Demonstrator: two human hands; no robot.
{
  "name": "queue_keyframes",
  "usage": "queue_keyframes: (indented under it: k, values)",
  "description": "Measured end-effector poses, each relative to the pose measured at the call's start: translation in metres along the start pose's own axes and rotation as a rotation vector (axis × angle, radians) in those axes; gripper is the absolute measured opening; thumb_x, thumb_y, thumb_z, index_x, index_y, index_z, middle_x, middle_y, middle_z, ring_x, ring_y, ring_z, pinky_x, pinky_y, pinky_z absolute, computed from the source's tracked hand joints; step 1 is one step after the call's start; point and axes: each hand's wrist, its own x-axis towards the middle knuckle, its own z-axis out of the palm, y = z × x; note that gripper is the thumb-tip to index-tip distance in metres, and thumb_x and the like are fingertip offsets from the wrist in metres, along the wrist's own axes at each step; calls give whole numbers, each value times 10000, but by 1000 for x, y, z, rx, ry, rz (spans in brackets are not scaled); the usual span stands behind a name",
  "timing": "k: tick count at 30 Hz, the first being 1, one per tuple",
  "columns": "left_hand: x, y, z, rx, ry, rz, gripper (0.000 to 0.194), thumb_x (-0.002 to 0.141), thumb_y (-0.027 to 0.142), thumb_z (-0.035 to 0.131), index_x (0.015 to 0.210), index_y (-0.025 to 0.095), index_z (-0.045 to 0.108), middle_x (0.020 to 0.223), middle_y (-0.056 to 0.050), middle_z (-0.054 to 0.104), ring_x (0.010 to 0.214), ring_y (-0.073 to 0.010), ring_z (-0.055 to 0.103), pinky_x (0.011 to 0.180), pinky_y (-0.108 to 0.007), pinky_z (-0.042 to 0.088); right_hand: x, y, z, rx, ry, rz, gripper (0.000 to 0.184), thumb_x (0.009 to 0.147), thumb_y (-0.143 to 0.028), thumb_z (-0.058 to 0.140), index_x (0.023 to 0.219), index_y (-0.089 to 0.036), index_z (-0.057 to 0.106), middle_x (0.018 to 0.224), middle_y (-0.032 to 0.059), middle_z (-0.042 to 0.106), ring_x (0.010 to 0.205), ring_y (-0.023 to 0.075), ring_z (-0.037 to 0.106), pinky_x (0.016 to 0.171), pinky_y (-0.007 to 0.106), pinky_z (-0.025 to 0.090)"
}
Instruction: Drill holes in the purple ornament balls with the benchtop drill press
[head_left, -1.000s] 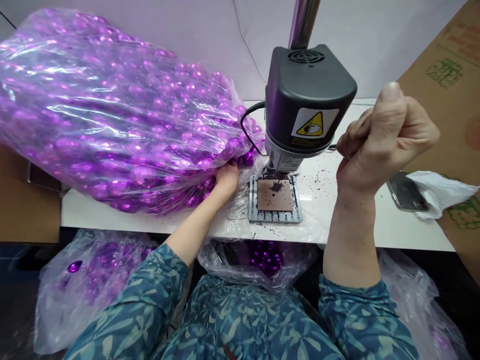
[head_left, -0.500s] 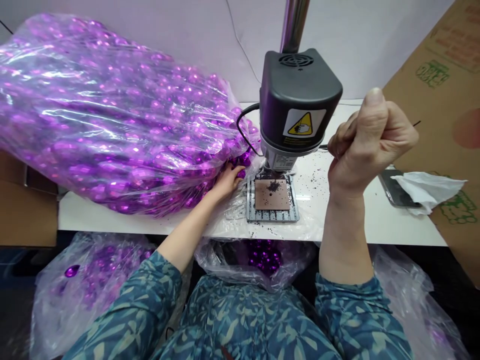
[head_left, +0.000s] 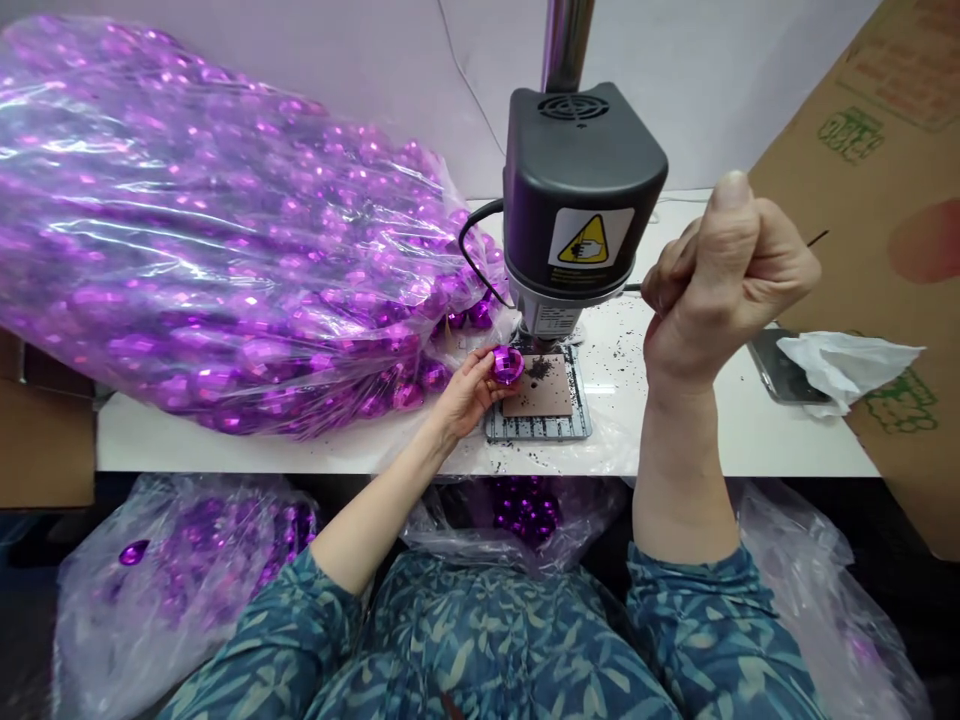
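Note:
My left hand (head_left: 469, 392) pinches a shiny purple faceted ball (head_left: 508, 365) in its fingertips, over the left edge of a brown square board (head_left: 551, 395). That board lies on the slotted metal base (head_left: 536, 430) of a small bench drill press (head_left: 585, 190), beneath the motor head. Dark shavings are scattered on the board. My right hand (head_left: 731, 275) is raised in a fist to the right of the head, wrapped round the press's lever (head_left: 634, 287); most of the lever is hidden by the fingers.
A large clear bag (head_left: 225, 230) full of purple balls lies on the left of the white table (head_left: 780, 445). Below the front edge hangs an open bag (head_left: 525, 510) with more balls. A phone (head_left: 784, 372) under a white tissue (head_left: 844, 365) and a cardboard box (head_left: 892, 240) are right.
My left hand has come out of the large bag's mouth, moving right to the press base with a purple ball. My right hand keeps its grip; the view has shifted slightly.

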Motion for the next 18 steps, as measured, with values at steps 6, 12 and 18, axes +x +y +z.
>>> queue_keyframes:
  k: [6,12,18]
  values:
    - [10,-15,0,194,38,177,639,817,642,831,1226,263,518,1107,-51,783,986,-206,774,959,-426,614,-1,0,0,26,4,19,527,967,-444,571,580,-174,336,462,-82,314,398,-19,318,459,202,252]
    - [16,-31,-1,413,5,315,635,900,609,763,1378,242,564,1301,-114,742,1207,-250,708,1085,-421,545,-2,-2,0,-27,1,33,554,957,-515,560,586,-187,311,466,-75,306,406,-6,320,461,218,276]
    - [23,-38,-1,513,-41,380,630,880,594,789,1344,220,583,1317,-124,712,1240,-278,678,1124,-451,517,-3,1,-2,-106,-16,-5,556,988,-525,491,595,-177,310,478,-68,282,411,-20,305,463,190,282]
